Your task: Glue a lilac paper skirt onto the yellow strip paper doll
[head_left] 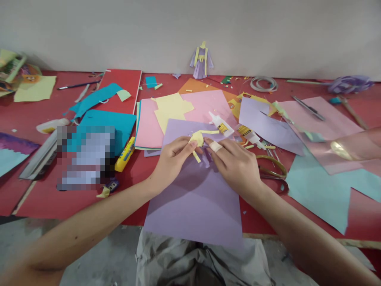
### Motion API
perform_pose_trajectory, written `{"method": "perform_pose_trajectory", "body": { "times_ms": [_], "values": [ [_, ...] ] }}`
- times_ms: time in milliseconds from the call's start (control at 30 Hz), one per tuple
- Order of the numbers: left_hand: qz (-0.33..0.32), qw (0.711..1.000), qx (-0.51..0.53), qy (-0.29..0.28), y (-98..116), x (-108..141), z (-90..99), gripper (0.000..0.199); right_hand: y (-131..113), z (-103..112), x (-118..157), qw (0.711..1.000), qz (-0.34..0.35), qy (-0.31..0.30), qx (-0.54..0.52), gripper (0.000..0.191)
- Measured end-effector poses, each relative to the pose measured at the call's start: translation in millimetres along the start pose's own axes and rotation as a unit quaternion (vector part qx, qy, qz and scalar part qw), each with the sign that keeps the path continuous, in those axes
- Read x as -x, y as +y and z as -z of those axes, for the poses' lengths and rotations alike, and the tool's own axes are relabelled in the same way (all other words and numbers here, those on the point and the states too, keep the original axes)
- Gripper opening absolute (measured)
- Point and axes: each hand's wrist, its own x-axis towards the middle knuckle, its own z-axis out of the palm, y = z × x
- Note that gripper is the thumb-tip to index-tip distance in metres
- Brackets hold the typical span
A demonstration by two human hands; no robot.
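Note:
My left hand [175,157] pinches a small yellow paper piece [196,139] between thumb and fingers. Narrow yellow strips stick out of it, and purple paper bits [206,159] hang below. From the other side, my right hand [238,161], with a pale bandage [215,146] round one finger, closes its fingertips on the same paper piece; their exact hold is partly hidden. Both hands are over a large purple sheet [193,210], which overhangs the table's front edge. Just beyond them lie a white glue bottle [222,125] and a second glue bottle [251,134].
A purple-and-yellow paper doll [201,61] leans on the wall. Scissors [272,171] lie beside my right wrist. Leftward are a yellow glue stick [125,154], a cutter knife [41,155] and a blurred-out flat object [87,159]. At right, someone's hand or arm [357,145] rests over pink paper [321,115].

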Motion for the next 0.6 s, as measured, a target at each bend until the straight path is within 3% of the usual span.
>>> {"method": "perform_pose_trajectory", "body": {
  "times_ms": [333, 433, 600],
  "values": [
    [0.106, 0.985, 0.128, -0.042, -3, -5, 3.2, 0.028, 8, -3, 0, 0.997, 0.037, -0.071, 0.018, 0.028],
    [0.085, 0.989, 0.123, -0.018, -3, -9, 6.0, 0.019, 10, -5, -1, 0.993, 0.024, -0.106, -0.033, 0.027],
    [0.045, 0.997, 0.038, -0.045, -3, -15, 13.7, 0.044, 13, -1, -5, 0.974, -0.01, -0.143, -0.177, 0.029]
  ]
}}
